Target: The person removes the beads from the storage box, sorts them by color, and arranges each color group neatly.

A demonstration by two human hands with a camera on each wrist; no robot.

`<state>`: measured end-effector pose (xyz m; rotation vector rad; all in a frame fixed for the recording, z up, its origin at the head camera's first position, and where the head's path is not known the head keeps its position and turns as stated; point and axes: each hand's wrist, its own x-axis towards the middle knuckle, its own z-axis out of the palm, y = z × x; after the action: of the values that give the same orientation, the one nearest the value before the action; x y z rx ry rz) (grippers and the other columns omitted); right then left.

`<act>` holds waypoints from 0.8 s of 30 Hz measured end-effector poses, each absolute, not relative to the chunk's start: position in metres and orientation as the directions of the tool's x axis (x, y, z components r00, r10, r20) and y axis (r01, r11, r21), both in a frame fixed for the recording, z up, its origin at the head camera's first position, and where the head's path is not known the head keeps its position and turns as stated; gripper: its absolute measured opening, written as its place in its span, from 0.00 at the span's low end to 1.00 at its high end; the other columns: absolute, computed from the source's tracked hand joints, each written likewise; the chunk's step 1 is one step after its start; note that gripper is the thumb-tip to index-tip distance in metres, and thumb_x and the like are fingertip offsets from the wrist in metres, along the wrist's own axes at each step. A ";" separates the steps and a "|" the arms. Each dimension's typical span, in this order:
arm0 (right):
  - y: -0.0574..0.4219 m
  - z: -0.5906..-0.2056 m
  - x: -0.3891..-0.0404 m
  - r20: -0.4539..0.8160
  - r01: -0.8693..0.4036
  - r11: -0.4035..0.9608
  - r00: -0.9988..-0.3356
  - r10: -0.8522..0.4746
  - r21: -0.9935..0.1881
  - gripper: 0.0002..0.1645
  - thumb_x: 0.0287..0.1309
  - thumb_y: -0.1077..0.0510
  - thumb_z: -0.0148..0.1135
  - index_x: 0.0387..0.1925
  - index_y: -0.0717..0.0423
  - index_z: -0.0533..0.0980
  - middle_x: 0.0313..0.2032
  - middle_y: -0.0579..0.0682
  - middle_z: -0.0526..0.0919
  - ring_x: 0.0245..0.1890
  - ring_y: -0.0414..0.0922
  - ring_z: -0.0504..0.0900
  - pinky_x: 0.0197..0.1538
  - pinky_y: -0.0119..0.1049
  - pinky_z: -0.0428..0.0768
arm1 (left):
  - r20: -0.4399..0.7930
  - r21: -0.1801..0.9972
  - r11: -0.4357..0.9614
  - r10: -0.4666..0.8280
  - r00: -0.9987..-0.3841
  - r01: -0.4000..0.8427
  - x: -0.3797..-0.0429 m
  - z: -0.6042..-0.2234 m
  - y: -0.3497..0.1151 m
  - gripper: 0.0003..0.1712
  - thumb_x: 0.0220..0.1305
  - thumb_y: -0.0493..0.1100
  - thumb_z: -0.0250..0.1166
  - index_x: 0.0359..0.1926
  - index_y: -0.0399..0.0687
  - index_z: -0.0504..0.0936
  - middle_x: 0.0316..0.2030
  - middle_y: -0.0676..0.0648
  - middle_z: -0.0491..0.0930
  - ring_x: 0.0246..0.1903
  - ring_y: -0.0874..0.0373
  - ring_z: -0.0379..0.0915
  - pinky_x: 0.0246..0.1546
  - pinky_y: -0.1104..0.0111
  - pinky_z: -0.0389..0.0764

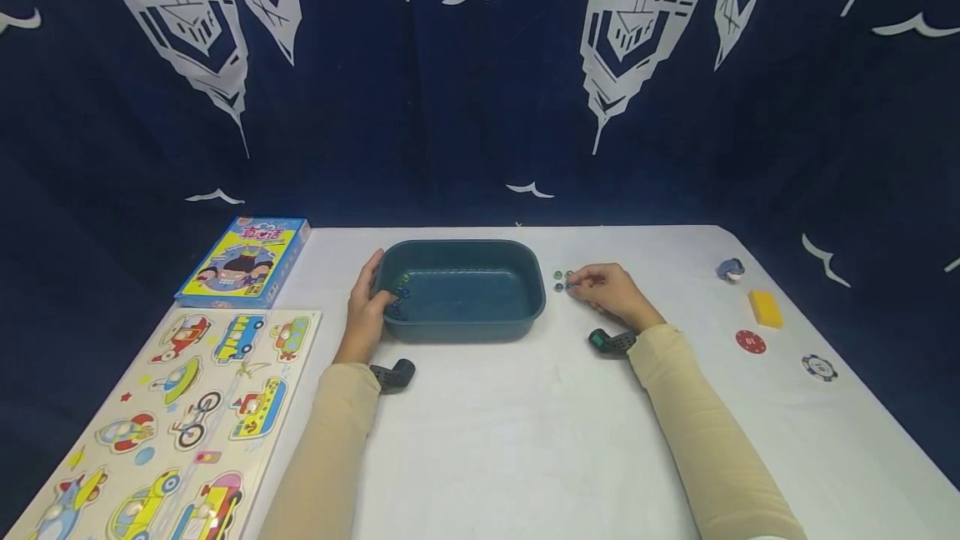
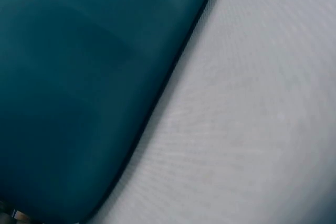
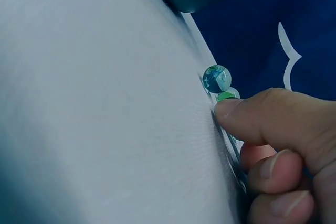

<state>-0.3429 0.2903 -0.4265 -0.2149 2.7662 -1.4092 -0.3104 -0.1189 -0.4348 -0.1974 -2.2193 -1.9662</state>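
Observation:
My left hand (image 1: 365,317) grips the left end of a dark teal plastic basin (image 1: 465,332), thumb over the rim and fingers along the outer wall. Several green and blue glass marbles (image 1: 403,292) lie inside by that thumb. Right of the basin, a small cluster of glass marbles (image 1: 558,275) sits on the white tabletop. My right hand (image 1: 617,297) is at this cluster with curled fingers, thumb and forefinger pinching at a blue marble (image 1: 570,285). In the right wrist view a teal marble (image 3: 217,78) and a green marble (image 3: 229,94) show beside the thumb tip, which hides the forefinger.
A picture puzzle board (image 1: 202,423) and a blue and yellow card box (image 1: 243,263) lie on the left. Along the right edge are a small blue figure (image 1: 731,270), a yellow block (image 1: 765,308), a red chip (image 1: 751,342) and a black and white chip (image 1: 819,368).

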 end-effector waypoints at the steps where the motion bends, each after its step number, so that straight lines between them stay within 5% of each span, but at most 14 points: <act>1: 0.290 -0.426 -0.343 0.029 -0.106 0.568 -0.989 -0.142 -0.817 0.15 0.59 0.60 0.68 0.47 0.61 0.82 0.24 0.49 0.77 0.15 0.38 0.68 0.21 0.29 0.68 | 0.209 0.971 0.119 -0.010 -0.978 0.206 -0.307 -0.430 -0.119 0.46 0.55 0.29 0.49 0.78 0.48 0.53 0.76 0.46 0.55 0.76 0.49 0.46 0.75 0.54 0.47; 7: 0.287 -0.409 -0.343 0.009 -0.075 0.452 -0.989 -0.148 -0.889 0.21 0.59 0.62 0.66 0.53 0.64 0.78 0.25 0.49 0.77 0.16 0.38 0.69 0.21 0.29 0.70 | 0.177 0.976 0.125 0.008 -0.984 0.176 -0.287 -0.401 -0.116 0.46 0.55 0.27 0.48 0.77 0.44 0.53 0.76 0.43 0.53 0.76 0.47 0.45 0.75 0.53 0.48; 12: 0.266 -0.373 -0.350 0.085 -0.193 0.446 -0.964 -0.250 -0.874 0.19 0.63 0.62 0.62 0.53 0.67 0.78 0.34 0.56 0.84 0.23 0.41 0.75 0.28 0.34 0.78 | 0.202 0.971 0.126 0.013 -0.979 0.202 -0.288 -0.402 -0.114 0.45 0.55 0.28 0.47 0.77 0.41 0.53 0.76 0.41 0.54 0.76 0.45 0.46 0.74 0.53 0.49; 17: 0.217 -0.341 -0.360 0.100 -0.322 0.436 -0.883 -0.459 -0.840 0.16 0.64 0.62 0.64 0.50 0.66 0.80 0.37 0.59 0.84 0.27 0.45 0.78 0.34 0.41 0.82 | 0.196 0.975 0.111 -0.002 -0.981 0.194 -0.302 -0.418 -0.118 0.44 0.57 0.29 0.47 0.77 0.45 0.54 0.76 0.43 0.53 0.76 0.47 0.45 0.75 0.53 0.47; 24: 0.144 -0.342 -0.380 -0.046 -0.354 0.440 -0.735 -0.677 -0.825 0.16 0.63 0.65 0.62 0.51 0.69 0.80 0.39 0.67 0.83 0.27 0.43 0.77 0.37 0.43 0.82 | 0.253 0.957 0.154 -0.024 -0.967 0.247 -0.316 -0.439 -0.121 0.44 0.56 0.31 0.48 0.77 0.45 0.55 0.76 0.45 0.55 0.76 0.46 0.46 0.75 0.52 0.47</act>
<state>-0.3797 0.1435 -0.3420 -0.8763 2.3266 -1.2027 -0.3160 -0.1205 -0.4388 -0.2180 -2.2172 -1.9051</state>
